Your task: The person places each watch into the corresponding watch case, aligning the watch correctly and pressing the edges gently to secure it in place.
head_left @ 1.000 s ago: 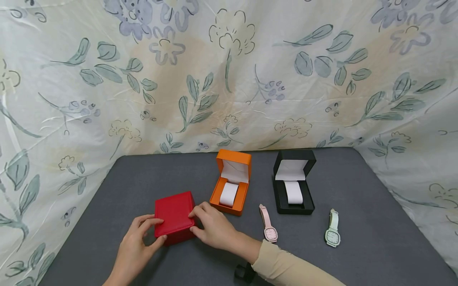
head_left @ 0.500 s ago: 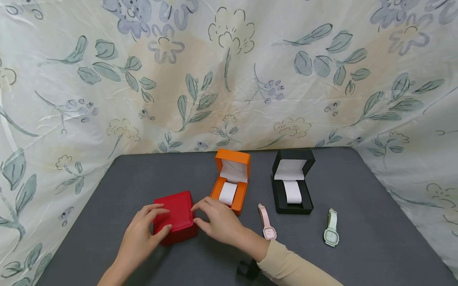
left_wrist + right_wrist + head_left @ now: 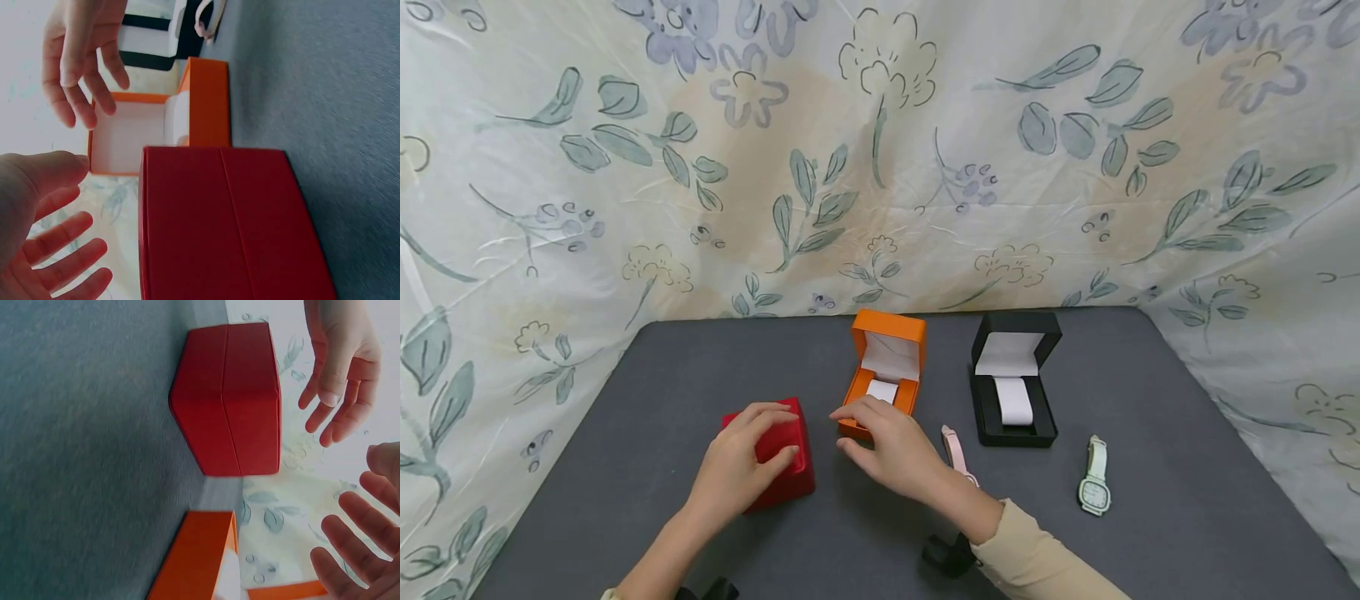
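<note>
A closed red watch box [image 3: 801,458] sits on the dark table. Above it hovers my left hand [image 3: 737,467], fingers relaxed and holding nothing; in the left wrist view a gap shows between the fingers and the lid. My right hand [image 3: 895,450] hangs in the air to the right of the red box, in front of the orange watch box [image 3: 889,327], its fingers loose and nothing in them. That orange box stands with its lid up and a white cushion [image 3: 882,390] inside, partly hidden by the right hand.
A black watch box [image 3: 1017,437] with its lid up and a white cushion stands at the back right. A pink watch [image 3: 953,450], partly behind the right arm, and a pale green watch [image 3: 1096,483] lie on the table. Floral cloth [image 3: 880,233] hangs behind.
Both hands have let go of the red box. The left hand has risen over its lid, and the right hand has moved right, away from its side. The box has stayed put.
</note>
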